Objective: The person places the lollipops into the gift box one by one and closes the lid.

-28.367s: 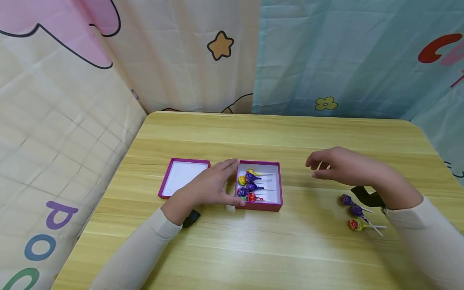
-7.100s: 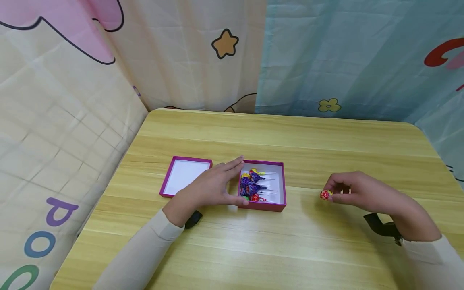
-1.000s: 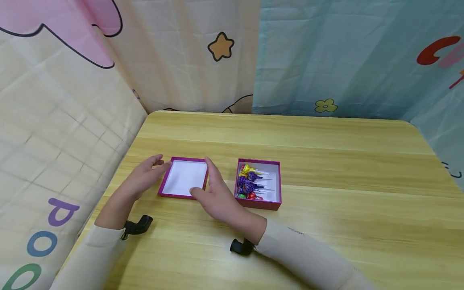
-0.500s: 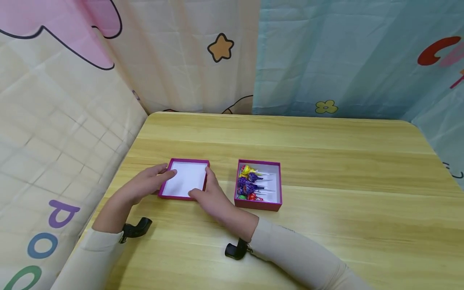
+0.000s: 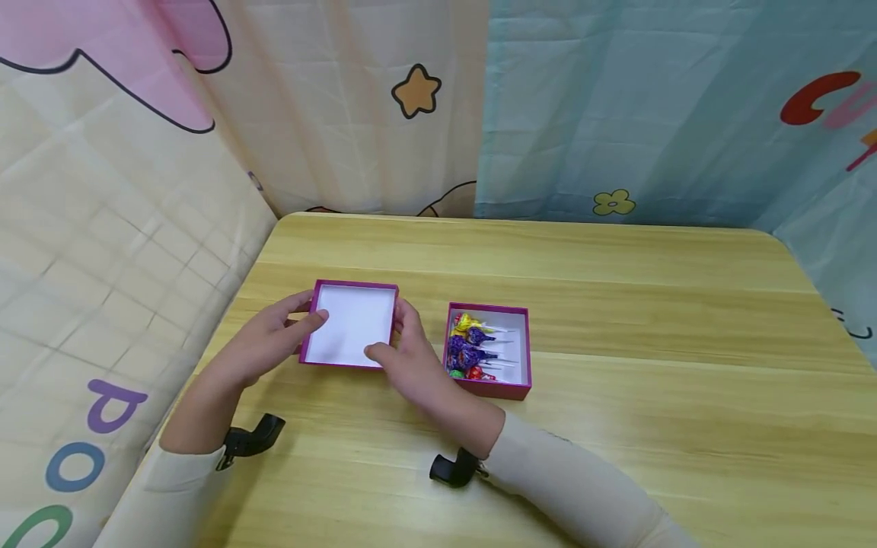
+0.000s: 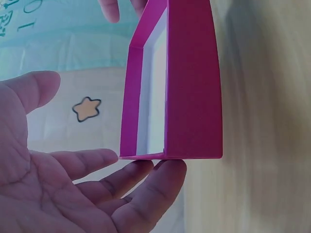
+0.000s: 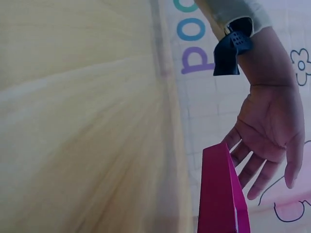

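A magenta box lid (image 5: 349, 323), white inside and hollow side up, is raised at the left of the table between both hands. My left hand (image 5: 266, 336) is at its left side. In the left wrist view, the fingers (image 6: 153, 187) of that hand touch the lid's edge while the thumb stands apart from it. Gripping the right side is my right hand (image 5: 416, 358), its thumb at the front corner and its fingers partly hidden behind the wall. Right of the hands sits the matching box (image 5: 493, 390), uncovered, with several wrapped lollipops (image 5: 469, 354) inside.
The wood-grain table (image 5: 651, 320) extends to the right of the box. Printed curtains (image 5: 342, 137) hang behind the table and along its left side. Black wrist mounts (image 5: 455, 468) stick out under both sleeves.
Earlier, the left hand steadied the box while the right hand held a lollipop; the lollipops on the table are gone from view. Since half a second ago, the lid has risen between both hands.
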Demonstrator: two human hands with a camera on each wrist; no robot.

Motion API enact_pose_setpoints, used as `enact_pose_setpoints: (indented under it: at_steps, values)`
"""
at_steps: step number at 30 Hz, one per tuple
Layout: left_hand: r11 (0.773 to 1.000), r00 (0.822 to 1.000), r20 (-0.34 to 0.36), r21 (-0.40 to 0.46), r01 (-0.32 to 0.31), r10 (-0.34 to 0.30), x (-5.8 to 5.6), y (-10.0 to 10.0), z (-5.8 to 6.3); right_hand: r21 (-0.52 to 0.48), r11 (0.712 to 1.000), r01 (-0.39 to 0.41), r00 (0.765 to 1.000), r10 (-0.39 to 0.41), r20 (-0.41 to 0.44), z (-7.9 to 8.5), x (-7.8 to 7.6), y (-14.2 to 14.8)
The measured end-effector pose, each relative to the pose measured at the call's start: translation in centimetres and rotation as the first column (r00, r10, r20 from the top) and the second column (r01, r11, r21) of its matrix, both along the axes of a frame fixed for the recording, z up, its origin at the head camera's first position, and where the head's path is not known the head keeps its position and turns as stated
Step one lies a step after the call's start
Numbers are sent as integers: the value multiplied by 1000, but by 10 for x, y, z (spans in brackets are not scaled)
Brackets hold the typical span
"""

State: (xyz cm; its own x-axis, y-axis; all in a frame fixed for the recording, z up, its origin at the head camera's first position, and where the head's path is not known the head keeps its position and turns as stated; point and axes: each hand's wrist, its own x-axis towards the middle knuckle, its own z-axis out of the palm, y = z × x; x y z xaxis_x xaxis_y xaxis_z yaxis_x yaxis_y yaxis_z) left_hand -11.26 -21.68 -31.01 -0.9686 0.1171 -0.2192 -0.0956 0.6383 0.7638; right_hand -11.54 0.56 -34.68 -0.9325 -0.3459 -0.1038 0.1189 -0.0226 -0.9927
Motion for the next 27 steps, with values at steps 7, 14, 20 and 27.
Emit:
enact_pose_setpoints:
  at_steps: [7,14,20,27]
  values:
    - [995,996,-85,101,-3,11,-2,11,17,-66,997,39,997,-34,76,25,-11,21]
    - [984,990,-141,178,12,13,-8,27,30,-69,996,52,998,-49,41,41,-18,47]
    - [962,986,-169,270,43,3,-16,47,38,-34,996,76,996,-78,-45,50,-24,71]
    - [916,974,-227,388,108,-18,-28,73,37,-7,991,131,979,-131,-154,54,-30,96]
